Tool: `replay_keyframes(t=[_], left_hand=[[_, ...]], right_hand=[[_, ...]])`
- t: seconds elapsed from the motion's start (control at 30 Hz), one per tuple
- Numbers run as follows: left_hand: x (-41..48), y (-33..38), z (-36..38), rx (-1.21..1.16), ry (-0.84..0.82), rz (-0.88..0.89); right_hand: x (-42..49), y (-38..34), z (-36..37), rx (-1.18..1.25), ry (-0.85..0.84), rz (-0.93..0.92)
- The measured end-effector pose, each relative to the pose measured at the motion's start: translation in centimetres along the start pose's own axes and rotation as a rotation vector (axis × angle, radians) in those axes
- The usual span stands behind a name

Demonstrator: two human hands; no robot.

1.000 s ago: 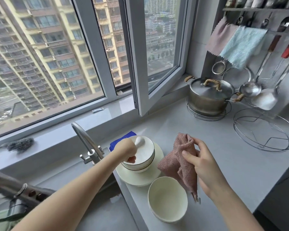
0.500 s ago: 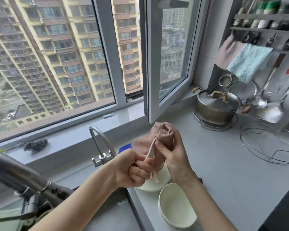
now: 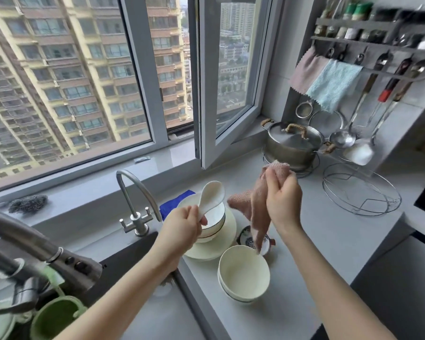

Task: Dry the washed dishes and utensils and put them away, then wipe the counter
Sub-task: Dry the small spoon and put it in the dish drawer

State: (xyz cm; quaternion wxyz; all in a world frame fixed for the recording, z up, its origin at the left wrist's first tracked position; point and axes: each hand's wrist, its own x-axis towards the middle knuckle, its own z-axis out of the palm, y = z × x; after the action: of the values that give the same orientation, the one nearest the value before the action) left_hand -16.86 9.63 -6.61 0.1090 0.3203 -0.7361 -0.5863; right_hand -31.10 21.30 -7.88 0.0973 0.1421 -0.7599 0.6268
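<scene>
My left hand grips the handle of a white ceramic spoon, its scoop raised over a white bowl that sits on a white plate. My right hand holds a bunched pink cloth a little to the right of the spoon, apart from it, with the cloth's tail hanging down. A stack of white bowls stands on the grey counter near the front. A small patterned dish lies behind that stack, partly hidden by the cloth.
A tap and the sink are at the left. A steel pot and a wire rack stand at the back right under hanging ladles and cloths. A blue cloth lies behind the plate. The open window sash juts over the counter.
My left hand lifted the spoon out of the bowl. The cloth was wrapped round the spoon half a second ago; now my right hand has drawn it off to the right.
</scene>
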Motion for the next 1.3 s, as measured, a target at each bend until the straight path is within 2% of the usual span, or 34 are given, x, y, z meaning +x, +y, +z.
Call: replay_keyframes(t=[0.03,0.13,0.2,0.33,0.47,0.57,0.63,0.7,0.77,0.83,0.9,1.03,1.13,1.2,1.23,1.3], left_hand=[[0.0,0.1,0.0,-0.049,-0.018,-0.032],[-0.5,0.7,1.5,-0.058,-0.090,-0.012],[-1.1,1.2,3.5,-0.011,-0.123,0.072],[-2.4,1.7,6.4,0.112,-0.144,0.224],[-3.1,2.0,9.0,0.083,-0.244,0.252],[-3.6,2.4,12.0,0.074,-0.246,0.299],[-4.2,2.7,14.1,0.026,-0.266,0.307],[-4.6,3.1,16.2,-0.032,-0.271,0.280],[-4.9,3.8,18.4,-0.079,-0.287,0.270],[-5.8,4.6,21.1,-0.048,-0.344,0.290],[-7.4,5.2,24.4,0.042,-0.409,0.335],[-10.0,6.6,31.3,0.374,-0.564,0.484],[-11.8,9.2,35.5,0.611,-0.645,0.527],[-12.9,11.1,38.7,0.648,-0.512,0.702],[-13.4,11.9,40.7,0.622,-0.499,0.779],[-14.8,13.3,45.0,0.504,-0.662,0.807]], right_hand=[[-0.1,-0.1,-0.9,0.068,-0.051,0.021],[-3.3,-0.6,-1.2,0.298,-0.377,0.050],[-5.6,-0.3,-0.5,0.282,-0.442,0.012],[-5.9,-0.5,-1.7,0.333,-0.178,0.079],[-4.4,-0.6,-4.7,0.056,0.108,0.057],[-4.4,-0.6,-6.7,-0.099,0.315,0.004],[-4.3,-0.7,-8.6,-0.098,0.455,0.001],[-3.9,-0.2,-11.6,0.012,0.551,0.124],[-3.7,1.3,-15.3,0.223,0.502,0.336],[-3.8,3.1,-18.4,0.374,0.321,0.464],[-3.6,4.6,-20.9,0.421,0.264,0.479],[-3.0,5.9,-28.2,0.470,0.401,0.431],[-3.5,7.4,-36.0,0.335,0.397,0.406],[-4.1,8.0,-41.5,0.233,0.328,0.416],[-4.4,8.3,-44.2,0.222,0.268,0.424],[-5.1,8.6,-49.2,0.225,0.150,0.424]])
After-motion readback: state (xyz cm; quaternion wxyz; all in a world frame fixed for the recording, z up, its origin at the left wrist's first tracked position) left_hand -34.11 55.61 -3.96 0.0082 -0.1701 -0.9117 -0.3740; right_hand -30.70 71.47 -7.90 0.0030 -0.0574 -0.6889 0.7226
